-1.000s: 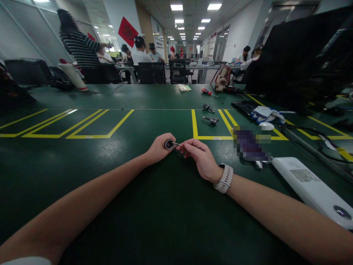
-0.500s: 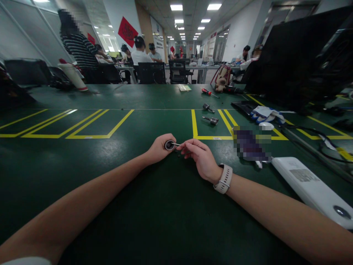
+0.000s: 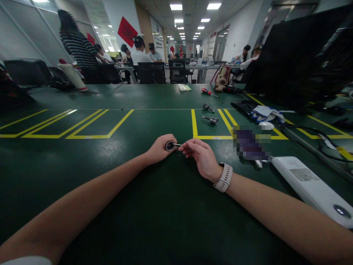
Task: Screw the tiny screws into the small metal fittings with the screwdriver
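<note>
My left hand (image 3: 162, 148) is wrapped round a dark, cup-shaped metal bit that looks like a hole saw (image 3: 170, 146), its round open end facing me. Between the fingertips of my right hand (image 3: 199, 154) is a thin metal rod (image 3: 177, 145), maybe a hex key. The rod's far end reaches into the cup's opening; where its tip rests inside is hidden. Just below the fingers, a tiny dark ring-like piece (image 3: 178, 155) lies on the green table (image 3: 176, 213). Two similar shanked bits, a nearer one (image 3: 211, 120) and a farther one (image 3: 208, 107), lie beyond my right hand.
A red-handled screwdriver (image 3: 209, 92) lies farther back. To the right are white-and-blue gloves (image 3: 266, 114), a blurred-out phone-like object (image 3: 250, 145), a white power bank (image 3: 311, 187) and cables (image 3: 311, 143). A cup (image 3: 73, 75) stands back left. People sit beyond the table.
Both hands have barely moved. The held cup and the rod have shifted very slightly to the right, and the rod is still inside the cup's opening.
</note>
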{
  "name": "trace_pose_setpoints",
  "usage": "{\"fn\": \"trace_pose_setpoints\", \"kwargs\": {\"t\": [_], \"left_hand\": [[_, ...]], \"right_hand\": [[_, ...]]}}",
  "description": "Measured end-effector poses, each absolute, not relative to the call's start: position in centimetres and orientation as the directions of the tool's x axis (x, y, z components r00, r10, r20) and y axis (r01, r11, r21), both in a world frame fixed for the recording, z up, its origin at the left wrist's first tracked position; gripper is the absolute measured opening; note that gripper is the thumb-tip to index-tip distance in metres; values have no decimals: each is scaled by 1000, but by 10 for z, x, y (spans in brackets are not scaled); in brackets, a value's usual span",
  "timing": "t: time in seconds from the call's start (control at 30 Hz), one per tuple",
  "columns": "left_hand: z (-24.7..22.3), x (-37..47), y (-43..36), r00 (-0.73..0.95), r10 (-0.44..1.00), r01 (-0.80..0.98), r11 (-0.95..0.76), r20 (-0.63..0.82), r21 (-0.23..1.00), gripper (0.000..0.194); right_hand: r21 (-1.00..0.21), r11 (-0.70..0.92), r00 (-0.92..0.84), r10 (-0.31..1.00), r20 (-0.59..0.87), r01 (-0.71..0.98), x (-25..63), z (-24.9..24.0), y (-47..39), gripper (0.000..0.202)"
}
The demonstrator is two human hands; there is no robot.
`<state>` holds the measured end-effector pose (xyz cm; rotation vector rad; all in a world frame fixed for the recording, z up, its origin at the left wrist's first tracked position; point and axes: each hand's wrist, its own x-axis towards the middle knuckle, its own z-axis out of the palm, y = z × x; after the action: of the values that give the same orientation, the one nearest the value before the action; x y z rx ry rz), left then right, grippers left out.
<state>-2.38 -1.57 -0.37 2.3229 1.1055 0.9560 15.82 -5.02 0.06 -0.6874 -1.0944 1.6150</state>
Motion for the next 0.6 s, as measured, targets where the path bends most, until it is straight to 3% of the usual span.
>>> {"fn": "trace_pose_setpoints", "kwargs": {"t": [0.6], "left_hand": [[-1,-24,-17,489,772,562,-635,405,531,12]], "right_hand": [[-892,-141,-342,939,17,-429,162,3,-48,12]]}}
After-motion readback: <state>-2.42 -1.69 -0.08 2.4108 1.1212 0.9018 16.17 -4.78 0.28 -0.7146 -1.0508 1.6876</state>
